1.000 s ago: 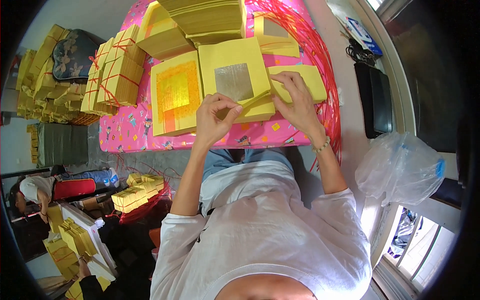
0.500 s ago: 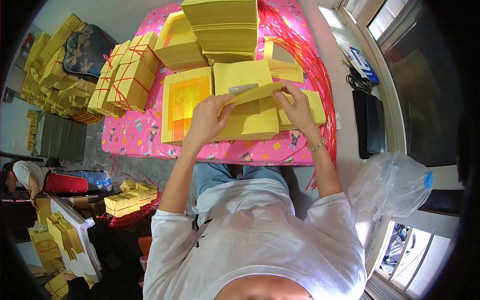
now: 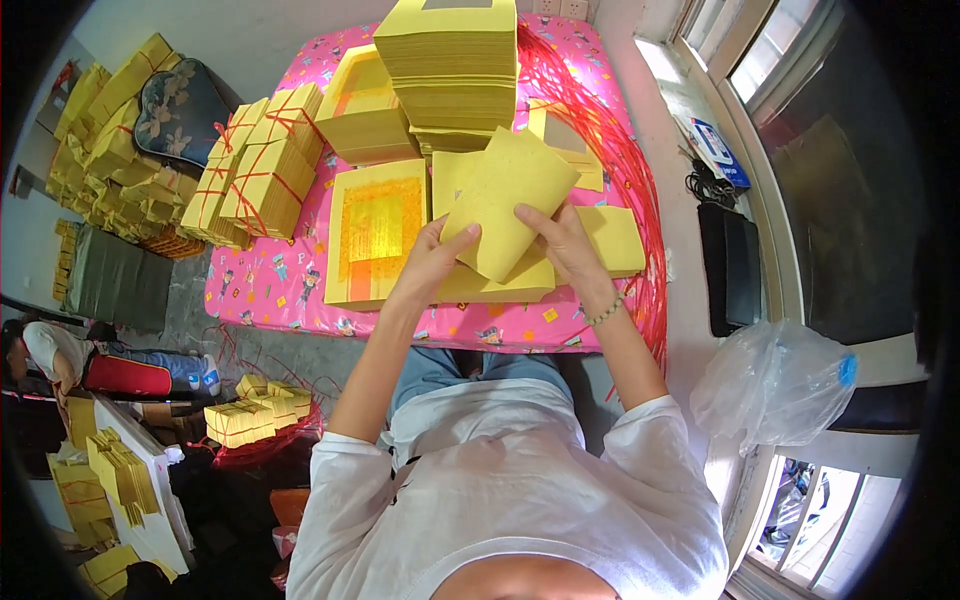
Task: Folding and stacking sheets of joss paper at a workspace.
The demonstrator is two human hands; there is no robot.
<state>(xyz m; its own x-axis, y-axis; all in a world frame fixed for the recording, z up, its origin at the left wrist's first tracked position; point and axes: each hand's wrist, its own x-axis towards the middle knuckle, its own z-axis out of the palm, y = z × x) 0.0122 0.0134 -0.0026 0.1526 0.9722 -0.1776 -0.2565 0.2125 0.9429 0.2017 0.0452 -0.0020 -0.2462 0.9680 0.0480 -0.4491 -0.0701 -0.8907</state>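
Between my hands is yellow paper (image 3: 512, 195), tilted so that its corners point up and down; how many sheets cannot be told. My left hand (image 3: 428, 264) pinches its lower left edge, thumb on top. On the lower right edge my right hand (image 3: 572, 250) also grips it with the thumb over the face. Underneath, partly covered, lies a stack of yellow paper (image 3: 500, 291). Left of it stands a stack with an orange and gold print on top (image 3: 383, 235). A lower yellow stack (image 3: 612, 242) sits beside my right hand.
A tall yellow paper stack (image 3: 450, 75) rises at the far side of the pink-covered table (image 3: 280, 315). Red-tied bundles (image 3: 268, 185) stand left, red strands (image 3: 640, 200) run along the right. A clear plastic bag (image 3: 775, 385) lies right; another person (image 3: 60, 355) is at far left.
The yellow paper has turned from a bent, nearly edge-on position to flat and tilted, with its broad face showing. My hands have come slightly lower and closer together, still gripping it.
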